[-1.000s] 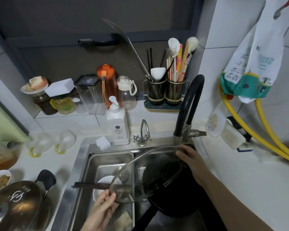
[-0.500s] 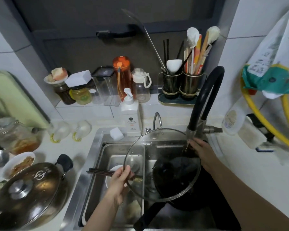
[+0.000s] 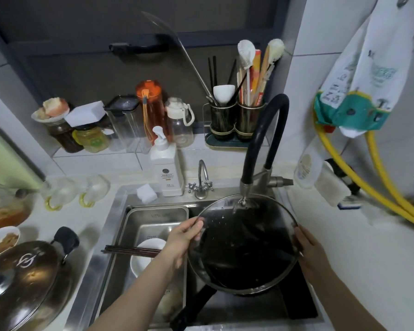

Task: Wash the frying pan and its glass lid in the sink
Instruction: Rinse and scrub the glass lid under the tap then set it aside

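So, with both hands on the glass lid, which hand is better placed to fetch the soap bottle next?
Left, probably. The left hand grips the glass lid's left rim, on the side nearer the soap bottle behind the sink's left basin. The right hand holds the far rim.

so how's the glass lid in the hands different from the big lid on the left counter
The glass lid is see-through, with the black frying pan showing behind it; the big lid is brown and shiny. The glass lid is held tilted over the sink by the left hand and right hand; the big lid sits untouched. Both are round.
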`<act>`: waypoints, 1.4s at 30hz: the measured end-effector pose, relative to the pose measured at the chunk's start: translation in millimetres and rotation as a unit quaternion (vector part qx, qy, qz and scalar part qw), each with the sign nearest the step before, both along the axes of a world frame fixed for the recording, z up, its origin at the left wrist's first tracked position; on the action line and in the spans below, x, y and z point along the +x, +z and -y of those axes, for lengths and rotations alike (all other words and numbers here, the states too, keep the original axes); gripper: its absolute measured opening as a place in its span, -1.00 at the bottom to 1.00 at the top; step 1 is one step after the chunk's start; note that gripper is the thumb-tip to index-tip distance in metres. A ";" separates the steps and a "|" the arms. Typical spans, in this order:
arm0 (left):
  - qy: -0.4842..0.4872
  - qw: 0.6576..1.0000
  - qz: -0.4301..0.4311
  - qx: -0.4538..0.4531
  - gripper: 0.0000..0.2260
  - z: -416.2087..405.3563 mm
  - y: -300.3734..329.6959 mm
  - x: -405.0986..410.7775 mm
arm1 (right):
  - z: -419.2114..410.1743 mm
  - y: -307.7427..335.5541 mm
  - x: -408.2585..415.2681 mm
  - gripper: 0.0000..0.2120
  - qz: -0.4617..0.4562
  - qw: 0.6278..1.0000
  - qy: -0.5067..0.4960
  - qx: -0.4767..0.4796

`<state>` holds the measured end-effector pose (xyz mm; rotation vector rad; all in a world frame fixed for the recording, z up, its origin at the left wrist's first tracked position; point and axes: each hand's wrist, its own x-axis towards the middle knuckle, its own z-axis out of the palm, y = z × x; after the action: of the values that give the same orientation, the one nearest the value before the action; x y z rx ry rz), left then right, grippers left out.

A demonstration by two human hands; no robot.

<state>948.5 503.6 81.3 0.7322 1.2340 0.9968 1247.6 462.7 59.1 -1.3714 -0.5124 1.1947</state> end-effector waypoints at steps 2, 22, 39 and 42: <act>0.014 1.000 -0.009 0.011 -0.88 -6.6 -0.9 4.8 | 7.2 10.3 -3.1 -0.61 -0.008 1.000 0.017 -0.001; -0.163 0.910 -0.339 0.176 -0.75 -38.4 52.8 72.4 | -54.8 96.3 -64.2 -0.78 0.375 0.840 0.382 0.088; -0.273 0.894 -0.302 0.186 -0.85 -59.5 46.7 27.5 | -54.9 83.4 -47.3 -0.84 0.237 0.926 0.292 0.012; -0.254 0.898 -0.304 0.192 -0.88 -69.1 49.6 43.5 | -60.9 85.6 -45.2 -0.78 0.323 0.891 0.317 0.040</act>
<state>992.0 572.7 130.9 1.6791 1.2687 0.5803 1202.4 523.6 144.7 -1.5730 -1.5612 1.1709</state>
